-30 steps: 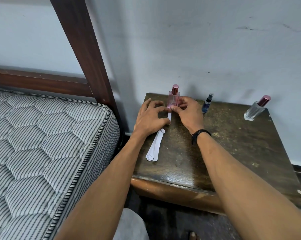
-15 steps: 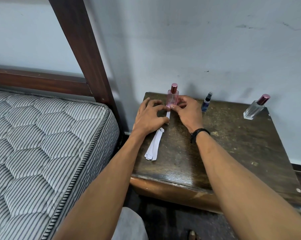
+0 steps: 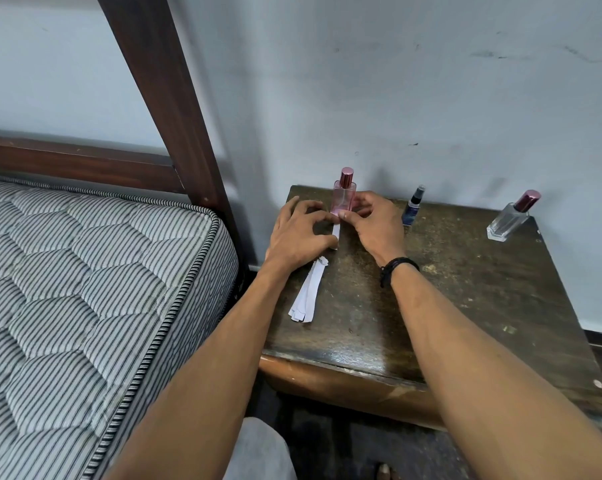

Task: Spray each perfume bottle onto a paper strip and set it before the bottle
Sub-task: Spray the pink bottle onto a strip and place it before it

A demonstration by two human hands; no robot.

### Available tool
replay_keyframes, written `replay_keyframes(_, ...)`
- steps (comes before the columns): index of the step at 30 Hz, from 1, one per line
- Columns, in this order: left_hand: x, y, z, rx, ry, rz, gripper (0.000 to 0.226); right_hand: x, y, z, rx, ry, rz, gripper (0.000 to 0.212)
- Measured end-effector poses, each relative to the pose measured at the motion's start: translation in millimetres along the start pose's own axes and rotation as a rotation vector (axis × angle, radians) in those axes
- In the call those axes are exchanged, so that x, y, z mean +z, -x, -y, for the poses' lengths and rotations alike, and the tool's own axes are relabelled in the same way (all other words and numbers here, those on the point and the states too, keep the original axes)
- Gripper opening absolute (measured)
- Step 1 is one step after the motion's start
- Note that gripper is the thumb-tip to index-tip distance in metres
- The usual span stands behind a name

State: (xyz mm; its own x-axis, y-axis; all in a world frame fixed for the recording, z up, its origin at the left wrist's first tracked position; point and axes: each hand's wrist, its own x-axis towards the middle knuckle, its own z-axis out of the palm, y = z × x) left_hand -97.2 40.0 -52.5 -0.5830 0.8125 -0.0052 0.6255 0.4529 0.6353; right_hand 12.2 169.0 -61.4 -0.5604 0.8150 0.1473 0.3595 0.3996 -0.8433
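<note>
Soft, even light, a glossy sheen on the table (image 3: 361, 355) front, sharp focus, wide-angle bowing at edges.

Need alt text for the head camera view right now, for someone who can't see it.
Both hands, left hand and right hand, press a paper strip flat before the pink bottle on a worn wooden table. Spare strips lie under the left wrist; a small dark bottle and a clear bottle stand farther right.
</note>
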Motion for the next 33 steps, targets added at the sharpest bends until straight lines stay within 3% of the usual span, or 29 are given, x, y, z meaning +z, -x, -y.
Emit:
replay_keyframes(12,1,0,1,0.016,-0.001,0.002,0.046,-1,2,3,0.012,0.037,0.011,0.031)
replay_keyframes(16,0,-1,0,0.013,0.010,0.003,0.045,-3,4,8,0.020,0.005,0.016,0.050)
replay_keyframes(21,-3,4,-1,0.011,0.191,-0.107,0.036,-9,14,12,0.049,-0.055,0.001,0.075)
replay_keyframes(23,-3,5,-2,-0.001,0.260,-0.136,0.033,-17,25,18,0.049,-0.050,-0.020,0.067)
replay_keyframes(28,-6,10,-4,-0.021,0.422,-0.163,0.034,-51,60,21,0.069,-0.054,-0.157,0.013)
replay_keyframes(30,-9,12,-4,-0.030,0.454,-0.174,0.033,-63,70,15,0.117,-0.063,-0.217,0.005)
replay_keyframes(33,-17,20,-9,-0.049,0.513,-0.146,0.027,-81,74,2,0.181,-0.076,-0.270,0.009)
